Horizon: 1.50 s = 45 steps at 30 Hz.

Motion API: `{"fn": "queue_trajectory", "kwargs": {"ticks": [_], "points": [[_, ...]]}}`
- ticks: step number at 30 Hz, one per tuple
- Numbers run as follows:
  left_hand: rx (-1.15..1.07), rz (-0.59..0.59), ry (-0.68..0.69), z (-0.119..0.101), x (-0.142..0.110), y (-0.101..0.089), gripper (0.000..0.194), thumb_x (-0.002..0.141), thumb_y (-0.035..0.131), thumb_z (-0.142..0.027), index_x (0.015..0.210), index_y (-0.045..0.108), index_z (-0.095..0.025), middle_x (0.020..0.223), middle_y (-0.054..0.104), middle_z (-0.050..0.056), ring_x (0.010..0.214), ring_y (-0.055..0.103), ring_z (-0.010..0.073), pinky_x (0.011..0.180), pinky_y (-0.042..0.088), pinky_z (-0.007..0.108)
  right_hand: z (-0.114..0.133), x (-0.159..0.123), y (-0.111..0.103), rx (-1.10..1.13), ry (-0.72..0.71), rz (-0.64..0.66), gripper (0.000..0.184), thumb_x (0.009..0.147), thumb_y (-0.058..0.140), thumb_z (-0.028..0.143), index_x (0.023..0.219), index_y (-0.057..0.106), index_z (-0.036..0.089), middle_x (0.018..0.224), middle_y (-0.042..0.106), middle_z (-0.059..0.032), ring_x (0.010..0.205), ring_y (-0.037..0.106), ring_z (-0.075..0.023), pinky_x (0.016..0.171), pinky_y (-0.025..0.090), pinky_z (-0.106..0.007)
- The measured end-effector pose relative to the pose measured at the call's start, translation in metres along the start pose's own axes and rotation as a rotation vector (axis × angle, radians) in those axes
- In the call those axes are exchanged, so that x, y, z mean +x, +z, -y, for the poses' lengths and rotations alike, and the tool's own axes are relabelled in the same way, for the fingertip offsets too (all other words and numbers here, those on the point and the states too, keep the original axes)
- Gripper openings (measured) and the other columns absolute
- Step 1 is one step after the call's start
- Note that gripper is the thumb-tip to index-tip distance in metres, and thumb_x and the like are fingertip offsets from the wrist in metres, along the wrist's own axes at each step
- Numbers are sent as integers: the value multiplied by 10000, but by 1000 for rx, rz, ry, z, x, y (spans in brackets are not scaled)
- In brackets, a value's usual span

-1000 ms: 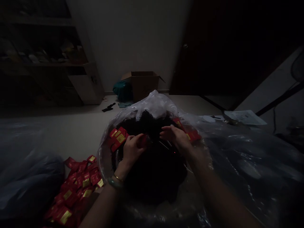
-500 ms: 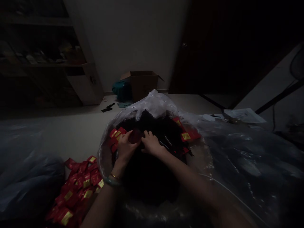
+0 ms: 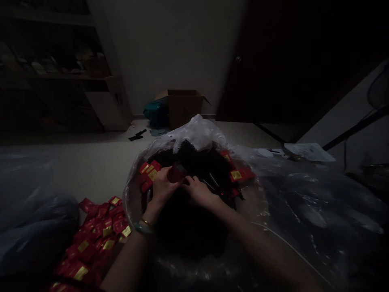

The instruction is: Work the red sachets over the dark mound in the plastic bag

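Observation:
A clear plastic bag [image 3: 197, 132] lies open in front of me, full of a dark loose material [image 3: 194, 219]. My left hand [image 3: 161, 188] is closed round a small red packet [image 3: 176, 173] held above the dark heap. My right hand [image 3: 199, 191] sits just right of it with fingers curled, touching the dark material below the packet; what it pinches is too dim to make out. More red packets with gold labels [image 3: 148, 172] lean on the bag's left inner edge, and others [image 3: 238, 174] lie at its right edge.
A pile of red and gold packets [image 3: 97, 239] lies on the floor at lower left. Large plastic bags [image 3: 319, 211] flank me on both sides. A cardboard box [image 3: 182, 103] stands by the far wall, shelves [image 3: 60, 73] at left, papers [image 3: 306, 151] at right.
My right hand has moved left from the bag's right side to meet my left hand. My left hand has raised the red packet a little.

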<state>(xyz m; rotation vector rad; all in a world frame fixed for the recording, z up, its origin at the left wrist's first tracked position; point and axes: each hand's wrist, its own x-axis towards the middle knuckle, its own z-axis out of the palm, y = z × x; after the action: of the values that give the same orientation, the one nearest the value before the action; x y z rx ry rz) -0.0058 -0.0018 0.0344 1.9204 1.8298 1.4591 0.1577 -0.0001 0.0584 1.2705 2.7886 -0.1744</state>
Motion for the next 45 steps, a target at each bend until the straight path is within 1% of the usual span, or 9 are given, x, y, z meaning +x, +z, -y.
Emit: {"fn": "queue_trajectory", "kwargs": {"ticks": [5,9,13,18,25,28,33,39,45], "points": [[14,16,19,-3,0,-1,418,594,792,-284,959,623,-172,901,581,33,801,603,191,718,513,313,5,-2,10,14,19,-48,403,820,528,141,1201,572,266,1176,515,-118,997,503,-274,667,520,-342],[23,80,10,-3,-2,1,416,617,777,-304,976,615,-173,893,566,28,779,594,184,697,507,307,4,-5,12,94,5,-65,344,823,519,126,1125,632,246,1181,547,-114,1015,528,-255,752,510,-356],[31,106,2,-5,-3,2,421,631,762,-306,998,606,-172,896,566,33,799,594,196,710,505,319,-7,-14,8,405,5,-194,357,718,581,64,1037,662,204,1138,621,-72,967,601,-188,845,479,-302],[13,129,62,-8,-6,2,437,624,761,-260,1021,592,-189,921,576,30,826,592,189,734,501,310,-29,-26,9,855,64,-371,253,684,580,134,913,675,184,872,701,-16,811,644,-163,757,495,-278],[71,222,145,-16,-11,3,469,624,741,-173,1066,589,-219,970,597,37,872,591,202,758,502,316,-50,-34,-16,1074,165,-545,266,667,650,340,864,669,162,819,687,-31,723,618,-157,672,488,-276],[96,226,151,-19,-12,4,454,629,738,-173,1059,598,-219,967,606,41,874,590,210,751,504,319,-45,-37,-40,1046,130,-555,260,670,658,335,860,675,158,808,681,-27,721,613,-150,659,480,-258],[113,238,130,-21,-13,4,418,640,731,-186,1039,608,-205,949,613,48,840,594,211,706,505,316,-23,-25,-67,905,50,-443,218,669,619,225,864,690,161,726,661,12,628,588,-119,589,452,-220],[32,202,106,-20,-13,7,405,632,730,-168,1014,598,-193,912,611,41,811,597,200,705,500,313,-20,-9,-64,787,57,-454,240,666,611,143,890,691,175,825,673,1,756,607,-139,693,467,-247],[-79,201,100,-19,-14,8,433,631,717,-138,1034,573,-198,949,612,40,840,606,190,739,505,315,-20,-9,-59,537,138,-505,370,645,661,86,995,650,207,1006,576,-43,881,586,-157,761,476,-276]]}}
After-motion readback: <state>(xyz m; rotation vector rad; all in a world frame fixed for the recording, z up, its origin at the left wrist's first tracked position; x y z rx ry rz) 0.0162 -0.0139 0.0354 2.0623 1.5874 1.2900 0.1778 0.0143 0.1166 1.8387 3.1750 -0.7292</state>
